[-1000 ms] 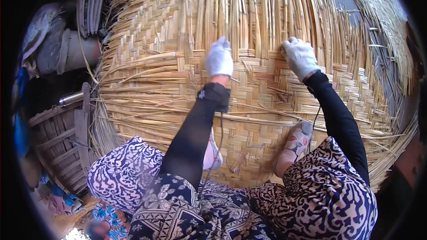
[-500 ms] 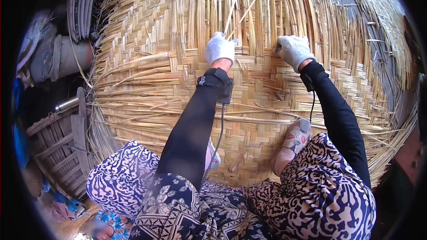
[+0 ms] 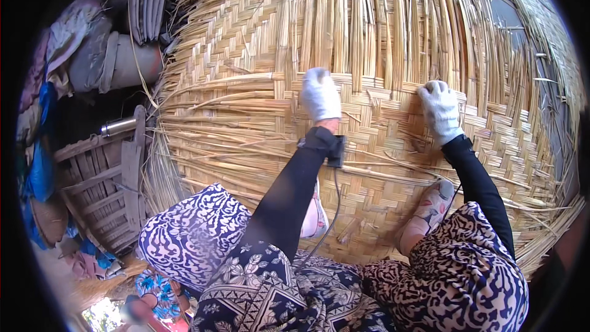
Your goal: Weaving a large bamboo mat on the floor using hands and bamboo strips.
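Woven mat (image 3: pixel 246 117) lies under the squatting person. Left hand (image 3: pixel 319 94) and right hand (image 3: pixel 440 109), both gloved, press curled fingers onto the weave's edge below the loose upright strips (image 3: pixel 369 18). Best to pack each strip tight and even.

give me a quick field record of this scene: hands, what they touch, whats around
left hand: left hand in a white glove, pressed flat on the woven mat where loose strips begin
right hand: right hand in a white glove, fingers curled on the weave edge
mat: large, straw-coloured, woven below the hands, unwoven strips above
wrist: small black device with a cable at the left wrist
feet: shoe resting on the mat
left side: wooden crate, metal tube, bundled cloth
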The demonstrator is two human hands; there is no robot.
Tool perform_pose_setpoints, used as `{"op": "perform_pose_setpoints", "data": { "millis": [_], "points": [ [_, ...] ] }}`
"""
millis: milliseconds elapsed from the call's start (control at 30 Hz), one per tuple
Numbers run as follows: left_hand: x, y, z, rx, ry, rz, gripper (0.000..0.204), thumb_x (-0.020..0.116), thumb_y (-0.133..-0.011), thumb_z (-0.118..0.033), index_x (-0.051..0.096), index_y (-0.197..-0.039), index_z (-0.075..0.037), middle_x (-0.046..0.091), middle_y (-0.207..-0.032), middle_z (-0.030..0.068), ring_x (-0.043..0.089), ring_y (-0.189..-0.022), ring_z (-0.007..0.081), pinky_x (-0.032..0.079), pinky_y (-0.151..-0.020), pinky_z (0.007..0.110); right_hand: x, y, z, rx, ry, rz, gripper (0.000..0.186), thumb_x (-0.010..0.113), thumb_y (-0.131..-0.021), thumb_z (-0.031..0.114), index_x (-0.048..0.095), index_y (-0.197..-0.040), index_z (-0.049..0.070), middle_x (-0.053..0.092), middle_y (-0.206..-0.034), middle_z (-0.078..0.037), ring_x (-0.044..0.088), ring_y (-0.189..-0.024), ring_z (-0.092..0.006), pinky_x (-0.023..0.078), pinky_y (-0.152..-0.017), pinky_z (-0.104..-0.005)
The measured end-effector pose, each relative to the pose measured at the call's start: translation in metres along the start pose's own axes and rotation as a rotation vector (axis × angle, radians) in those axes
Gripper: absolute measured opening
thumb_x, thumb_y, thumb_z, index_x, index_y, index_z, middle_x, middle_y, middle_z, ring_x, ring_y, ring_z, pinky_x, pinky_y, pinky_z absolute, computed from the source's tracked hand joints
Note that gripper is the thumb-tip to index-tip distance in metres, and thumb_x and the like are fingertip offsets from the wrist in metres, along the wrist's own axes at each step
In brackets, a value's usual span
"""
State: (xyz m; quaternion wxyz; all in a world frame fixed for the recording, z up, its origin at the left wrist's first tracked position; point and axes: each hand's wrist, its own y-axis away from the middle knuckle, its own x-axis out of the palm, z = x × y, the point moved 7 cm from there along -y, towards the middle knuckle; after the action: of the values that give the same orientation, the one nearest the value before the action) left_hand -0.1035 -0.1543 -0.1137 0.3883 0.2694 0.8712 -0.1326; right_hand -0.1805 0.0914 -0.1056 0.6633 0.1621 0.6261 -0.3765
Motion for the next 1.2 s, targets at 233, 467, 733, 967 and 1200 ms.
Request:
{"op": "perform_pose_setpoints", "data": {
  "millis": [233, 467, 733, 967, 1200],
  "points": [
    [-0.007, -0.018, 0.047, 0.189, -0.541, 0.432, 0.067, 0.042, -0.074, -0.001, 0.019, -0.133, -0.025, 0.058, -0.080, 0.0243, 0.058, -0.072, 0.0361, 0.044, -0.064, 0.044, -0.004, -0.019, 0.039, -0.012, -0.025, 0.066, 0.019, 0.058, -0.070, 0.020, 0.056, -0.086, 0.009, 0.050, -0.085, -0.006, 0.049, -0.087, -0.0233, 0.040, -0.071, -0.0355],
    [0.001, -0.012, 0.075, 0.063, -0.035, 0.421, 0.040, 0.043, -0.083, -0.011, 0.041, -0.123, -0.016, 0.058, -0.097, 0.0153, 0.058, -0.085, 0.0230, 0.046, -0.073, 0.033, -0.038, -0.004, 0.033, 0.077, -0.150, 0.249, 0.028, 0.061, -0.072, 0.027, 0.058, -0.094, 0.009, 0.056, -0.099, -0.009, 0.051, -0.092, -0.0263, 0.041, -0.077, -0.0367],
    [-0.033, 0.102, -0.115, 0.926, 0.266, 0.245, 0.018, 0.052, -0.081, -0.023, 0.059, -0.095, -0.014, 0.062, -0.082, 0.0097, 0.057, -0.061, 0.0181, 0.044, -0.055, 0.028, -0.073, 0.080, 0.042, 0.704, -1.311, 0.082, 0.055, 0.059, -0.079, 0.028, 0.036, -0.124, 0.006, 0.055, -0.096, -0.007, 0.057, -0.075, -0.0193, 0.047, -0.062, -0.0287],
    [0.010, 0.165, -0.105, 1.287, -0.065, 0.537, 0.006, 0.054, -0.072, -0.015, 0.059, -0.075, -0.018, 0.057, -0.067, 0.0047, 0.056, -0.063, 0.0247, 0.043, -0.055, 0.036, -0.089, 0.195, 0.003, 1.316, -1.607, 0.040, 0.042, 0.057, -0.081, 0.029, 0.048, -0.110, 0.001, 0.055, -0.099, -0.010, 0.056, -0.083, -0.0207, 0.047, -0.070, -0.0303],
    [0.006, 0.155, -0.062, 1.277, -0.668, 0.431, 0.051, 0.058, -0.074, -0.039, 0.046, -0.115, -0.012, 0.052, -0.100, 0.0077, 0.047, -0.095, 0.0263, 0.037, -0.077, 0.044, -0.154, 0.396, -0.009, 1.408, -0.380, -0.343, 0.026, 0.060, -0.072, 0.028, 0.062, -0.087, 0.006, 0.063, -0.082, -0.012, 0.060, -0.079, -0.0210, 0.045, -0.070, -0.0304]
  ]
}}
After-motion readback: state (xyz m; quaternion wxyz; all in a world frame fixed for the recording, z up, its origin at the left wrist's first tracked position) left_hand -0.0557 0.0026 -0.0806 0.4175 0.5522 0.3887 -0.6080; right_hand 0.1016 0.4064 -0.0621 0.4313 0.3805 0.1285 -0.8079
